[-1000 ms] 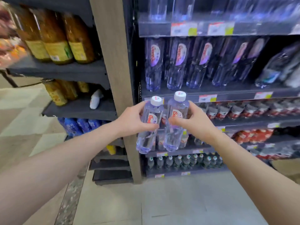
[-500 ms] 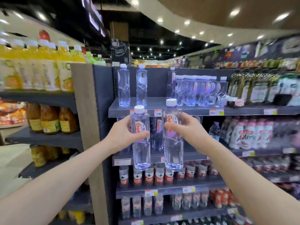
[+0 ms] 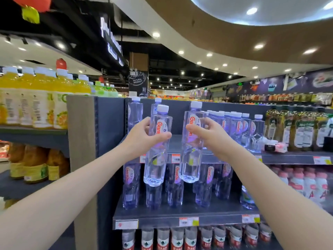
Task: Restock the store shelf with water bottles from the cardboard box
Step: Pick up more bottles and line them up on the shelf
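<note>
Both bare arms reach up and forward toward the dark grey metal top shelf (image 3: 292, 157), the left hand (image 3: 142, 137) curled round a clear plastic white-capped water bottle (image 3: 156, 159) and the right hand (image 3: 212, 136) gripping a second matching bottle (image 3: 190, 159), both hands level with that shelf's front edge.

Single head-worn wide-angle view, standing close before the shelf unit (image 3: 81, 141) and facing it with an upward tilt: ceiling (image 3: 234, 42) fills 12 o'clock, the top shelf (image 3: 288, 158) crosses mid-frame, and the left hand (image 3: 142, 138) and right hand (image 3: 210, 134), reaching in from 7 and 5 o'clock, meet at centre.
</note>
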`<act>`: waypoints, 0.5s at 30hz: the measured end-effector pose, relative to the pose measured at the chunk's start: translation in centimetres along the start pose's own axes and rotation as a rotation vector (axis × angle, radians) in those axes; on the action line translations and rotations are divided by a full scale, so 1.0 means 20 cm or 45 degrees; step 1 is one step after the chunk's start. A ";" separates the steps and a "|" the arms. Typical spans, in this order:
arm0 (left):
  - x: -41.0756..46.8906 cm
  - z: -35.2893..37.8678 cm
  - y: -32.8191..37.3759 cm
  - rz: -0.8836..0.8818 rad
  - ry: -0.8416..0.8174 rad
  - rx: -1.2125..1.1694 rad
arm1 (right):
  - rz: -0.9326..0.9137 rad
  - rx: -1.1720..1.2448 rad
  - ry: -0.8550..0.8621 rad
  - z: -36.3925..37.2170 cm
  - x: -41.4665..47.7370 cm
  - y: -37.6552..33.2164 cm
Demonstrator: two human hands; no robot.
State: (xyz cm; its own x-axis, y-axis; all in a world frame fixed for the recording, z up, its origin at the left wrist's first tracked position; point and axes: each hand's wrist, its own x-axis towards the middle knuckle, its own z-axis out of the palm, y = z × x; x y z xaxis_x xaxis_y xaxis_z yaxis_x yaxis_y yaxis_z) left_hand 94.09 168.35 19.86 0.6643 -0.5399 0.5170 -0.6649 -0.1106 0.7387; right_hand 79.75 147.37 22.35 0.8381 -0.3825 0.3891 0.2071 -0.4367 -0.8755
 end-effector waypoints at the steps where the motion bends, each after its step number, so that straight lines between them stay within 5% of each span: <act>1: 0.05 0.00 0.01 -0.003 -0.006 -0.002 | 0.008 0.009 0.011 0.00 0.06 0.00; 15: 0.51 0.13 -0.02 -0.082 0.013 -0.204 | -0.003 0.061 0.028 0.01 0.77 0.18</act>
State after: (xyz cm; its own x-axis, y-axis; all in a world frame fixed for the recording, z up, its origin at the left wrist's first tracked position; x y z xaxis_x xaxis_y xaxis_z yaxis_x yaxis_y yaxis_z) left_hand 100.23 160.61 23.81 0.7074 -0.5276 0.4704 -0.5588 -0.0099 0.8293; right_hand 93.45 140.03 25.17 0.8263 -0.3993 0.3972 0.2337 -0.3986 -0.8869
